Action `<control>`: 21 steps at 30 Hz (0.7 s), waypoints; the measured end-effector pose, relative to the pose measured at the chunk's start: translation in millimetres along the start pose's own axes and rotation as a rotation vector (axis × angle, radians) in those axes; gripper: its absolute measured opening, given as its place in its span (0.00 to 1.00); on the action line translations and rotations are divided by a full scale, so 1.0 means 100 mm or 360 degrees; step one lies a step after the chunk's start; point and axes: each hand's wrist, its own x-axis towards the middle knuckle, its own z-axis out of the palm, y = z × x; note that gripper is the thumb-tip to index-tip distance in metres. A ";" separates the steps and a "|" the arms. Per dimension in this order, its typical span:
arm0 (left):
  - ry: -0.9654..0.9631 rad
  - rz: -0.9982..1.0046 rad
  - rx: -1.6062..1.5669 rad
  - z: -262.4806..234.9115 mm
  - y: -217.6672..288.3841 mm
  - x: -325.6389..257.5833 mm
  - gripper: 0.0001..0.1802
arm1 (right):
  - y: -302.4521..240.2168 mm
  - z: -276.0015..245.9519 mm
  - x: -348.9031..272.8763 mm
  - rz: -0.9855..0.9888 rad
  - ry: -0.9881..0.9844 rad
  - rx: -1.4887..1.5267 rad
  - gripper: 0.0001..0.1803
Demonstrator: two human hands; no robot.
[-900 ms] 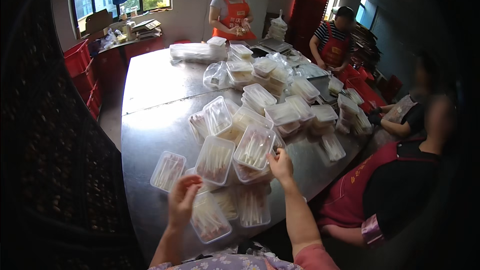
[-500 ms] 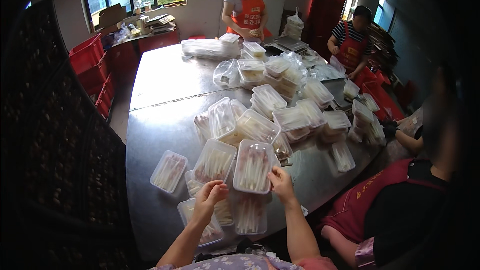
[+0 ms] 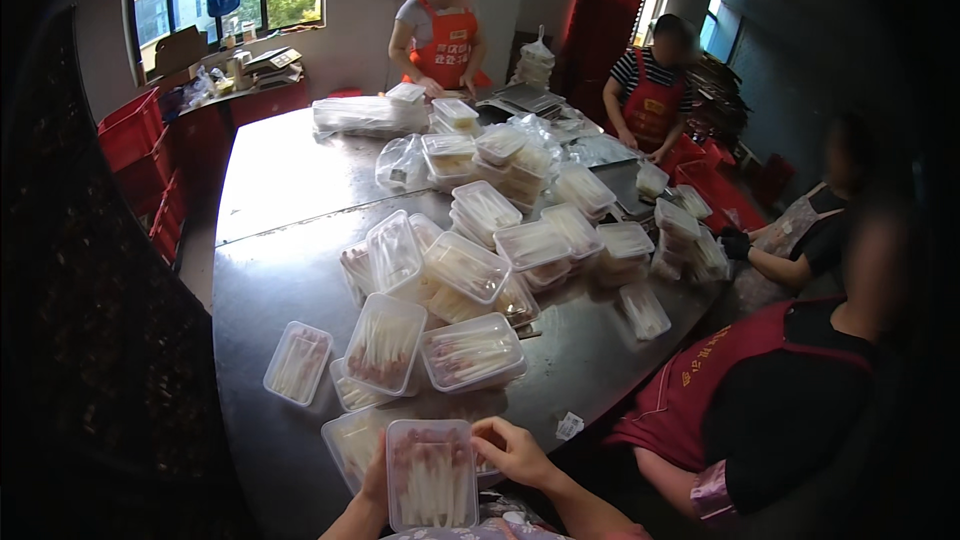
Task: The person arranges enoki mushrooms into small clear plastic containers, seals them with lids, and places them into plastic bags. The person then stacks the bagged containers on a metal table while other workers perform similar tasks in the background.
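A clear lidded plastic food box (image 3: 433, 475) packed with pale strips with pinkish ends is upright close to my body. My left hand (image 3: 376, 482) grips its left side, the fingers partly hidden behind it. At the upper right edge, the curled fingers of my right hand (image 3: 508, 452) touch the box. Just beyond lie more filled boxes: one tilted box (image 3: 384, 345), one turned sideways (image 3: 472, 352), and one partly covered box (image 3: 350, 440) beside my left hand. A single box (image 3: 298, 363) lies farther left.
The steel table (image 3: 270, 290) bears several stacks of filled boxes (image 3: 467, 265) and a plastic-wrapped bundle (image 3: 370, 115). A paper label (image 3: 569, 426) lies near the front edge. Co-workers in aprons stand at the far side and right; one maroon apron (image 3: 690, 370) is close. Red crates (image 3: 135, 135) stand left.
My hands have drawn back toward my body and now hold a box upright. A box on the pile now lies sideways where my right hand was. The view has shifted to the right.
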 end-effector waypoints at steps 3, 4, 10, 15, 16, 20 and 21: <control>-0.0020 -0.0005 0.0101 -0.14 -0.14 0.01 0.48 | -0.09 0.07 0.14 -0.0283 0.0088 -0.0234 0.11; -0.0033 -0.0003 0.0134 -0.16 -0.15 0.02 0.49 | -0.12 0.08 0.17 -0.0371 0.0047 -0.0316 0.11; -0.0491 -0.0241 -0.0645 -0.21 0.02 -0.08 0.52 | -0.13 0.17 0.26 -0.0594 0.0044 -0.0662 0.10; -0.0136 0.0037 0.0172 -0.15 0.02 -0.13 0.52 | -0.15 0.28 0.25 -0.0843 0.0284 -0.1056 0.08; -0.0172 0.0033 0.0177 -0.19 0.02 -0.11 0.52 | -0.17 0.30 0.24 -0.0893 0.0327 -0.1181 0.07; -0.0289 0.0026 -0.0091 -0.24 0.01 -0.09 0.51 | -0.25 0.36 0.22 -0.1074 0.0498 -0.1382 0.05; -0.0424 0.0008 -0.0274 -0.27 0.01 -0.07 0.51 | -0.27 0.37 0.23 -0.1032 0.0464 -0.1351 0.06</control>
